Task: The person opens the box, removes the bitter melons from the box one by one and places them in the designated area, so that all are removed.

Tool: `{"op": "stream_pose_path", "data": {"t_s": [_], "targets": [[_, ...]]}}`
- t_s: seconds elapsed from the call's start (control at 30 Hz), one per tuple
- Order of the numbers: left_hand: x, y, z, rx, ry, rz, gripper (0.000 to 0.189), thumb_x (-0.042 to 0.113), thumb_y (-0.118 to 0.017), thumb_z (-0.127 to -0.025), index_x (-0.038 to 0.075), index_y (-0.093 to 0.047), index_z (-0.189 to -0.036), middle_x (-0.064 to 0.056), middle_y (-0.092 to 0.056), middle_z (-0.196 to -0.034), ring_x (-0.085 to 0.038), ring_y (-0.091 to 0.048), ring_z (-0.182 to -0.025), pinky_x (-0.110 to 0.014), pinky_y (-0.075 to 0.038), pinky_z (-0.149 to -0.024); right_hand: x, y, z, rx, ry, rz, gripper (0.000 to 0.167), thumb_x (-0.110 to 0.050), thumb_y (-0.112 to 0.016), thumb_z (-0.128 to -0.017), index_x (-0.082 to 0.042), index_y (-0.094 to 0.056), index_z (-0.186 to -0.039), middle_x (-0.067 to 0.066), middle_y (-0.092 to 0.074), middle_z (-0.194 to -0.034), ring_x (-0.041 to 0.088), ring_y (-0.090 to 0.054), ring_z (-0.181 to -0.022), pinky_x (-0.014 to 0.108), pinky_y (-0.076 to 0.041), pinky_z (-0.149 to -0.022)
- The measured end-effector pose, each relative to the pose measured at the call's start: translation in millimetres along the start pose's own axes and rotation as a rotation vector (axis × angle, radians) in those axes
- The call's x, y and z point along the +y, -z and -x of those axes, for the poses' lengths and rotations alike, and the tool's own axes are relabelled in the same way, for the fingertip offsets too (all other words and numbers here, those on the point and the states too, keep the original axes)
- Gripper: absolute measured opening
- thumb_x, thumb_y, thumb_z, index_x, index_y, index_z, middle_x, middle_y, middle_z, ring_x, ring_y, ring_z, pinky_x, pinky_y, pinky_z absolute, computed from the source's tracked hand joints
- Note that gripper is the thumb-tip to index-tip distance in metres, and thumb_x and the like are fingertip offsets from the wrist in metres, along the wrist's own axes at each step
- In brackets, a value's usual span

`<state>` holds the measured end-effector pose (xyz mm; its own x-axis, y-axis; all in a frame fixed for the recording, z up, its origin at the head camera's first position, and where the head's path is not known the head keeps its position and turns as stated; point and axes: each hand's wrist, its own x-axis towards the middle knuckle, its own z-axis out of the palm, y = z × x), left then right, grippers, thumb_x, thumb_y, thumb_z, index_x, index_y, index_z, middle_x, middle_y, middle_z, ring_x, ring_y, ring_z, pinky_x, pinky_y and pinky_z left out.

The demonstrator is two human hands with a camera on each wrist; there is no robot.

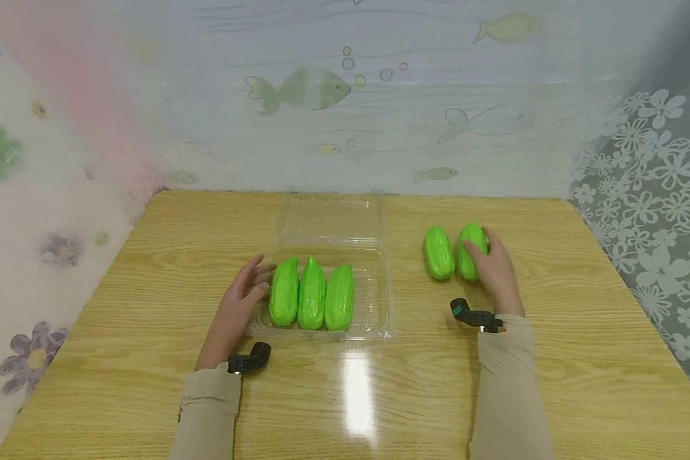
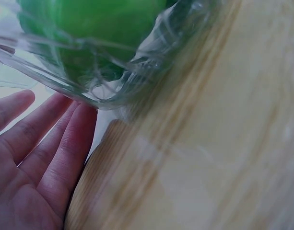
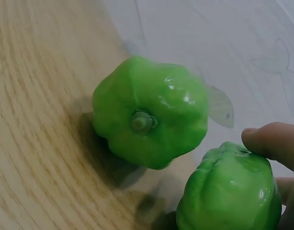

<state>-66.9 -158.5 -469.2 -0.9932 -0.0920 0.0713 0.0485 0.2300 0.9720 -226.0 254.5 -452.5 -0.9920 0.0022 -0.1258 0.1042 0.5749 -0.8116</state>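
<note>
A clear plastic clamshell box (image 1: 374, 313) lies with its lid back on the table. Three glossy green ribbed gourds (image 1: 340, 298) lie side by side in its base. At the box's left edge is my left hand (image 1: 238, 303), its fingers fairly straight and against the plastic wall in the left wrist view. My right hand (image 1: 494, 265) grips another green gourd (image 1: 469, 255), thumb on one side and fingers on the other. Just left of it rests one more gourd (image 1: 439, 253), whose stem end (image 3: 143, 122) faces the right wrist camera.
The wooden table (image 1: 425, 383) meets a wall covering printed with fish (image 1: 313, 88) at the back. Flowered coverings (image 1: 667, 255) stand on both sides. Each wrist carries a black camera mount (image 1: 474, 316).
</note>
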Motion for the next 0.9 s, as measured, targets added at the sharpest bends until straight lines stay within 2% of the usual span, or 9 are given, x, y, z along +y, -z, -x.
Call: {"op": "stream_pose_path", "data": {"t_s": [0.17,0.37,0.67,0.9], "targets": [[-11.4,1.4,-3.4,0.002,0.002,0.011,0.051,0.013,-0.044,-0.093,0.015,-0.027,-0.14,-0.011,-0.041,-0.133,-0.025,-0.039,-0.12,-0.045,-0.025,-0.1,2,-2,0.1,-0.013,-0.009,0.005,0.076,-0.055,-0.04,-0.086,-0.019,-0.007,-0.145,0.017,-0.017,-0.145,0.038,-0.02,-0.128,0.056,-0.02,-0.099],[-24.5,1.6,-6.4,0.014,-0.025,0.001,0.05,0.016,-0.044,-0.093,0.02,-0.028,-0.14,-0.007,-0.042,-0.132,-0.023,-0.04,-0.119,-0.044,-0.027,-0.099,3,-5,-1.3,-0.01,-0.005,0.019,0.076,-0.054,-0.041,-0.087,-0.018,-0.007,-0.145,0.019,-0.021,-0.143,0.037,-0.025,-0.126,0.055,-0.022,-0.098],[-24.7,1.8,-6.3,0.015,-0.02,-0.004,0.05,0.016,-0.044,-0.093,0.021,-0.028,-0.14,-0.007,-0.042,-0.132,-0.022,-0.04,-0.119,-0.044,-0.027,-0.098,2,-8,-2.5,-0.014,-0.024,0.018,0.084,-0.058,-0.042,-0.084,-0.015,-0.003,-0.145,0.022,-0.024,-0.141,0.039,-0.029,-0.123,0.053,-0.028,-0.096],[-22.4,2.9,-4.9,0.012,-0.005,-0.011,0.05,0.016,-0.044,-0.093,0.021,-0.028,-0.14,-0.006,-0.042,-0.133,-0.022,-0.04,-0.119,-0.043,-0.027,-0.099,4,-8,-3.7,-0.012,-0.004,0.034,0.077,-0.057,-0.036,-0.087,-0.013,-0.009,-0.144,0.022,-0.026,-0.14,0.039,-0.028,-0.124,0.053,-0.025,-0.098]]}}
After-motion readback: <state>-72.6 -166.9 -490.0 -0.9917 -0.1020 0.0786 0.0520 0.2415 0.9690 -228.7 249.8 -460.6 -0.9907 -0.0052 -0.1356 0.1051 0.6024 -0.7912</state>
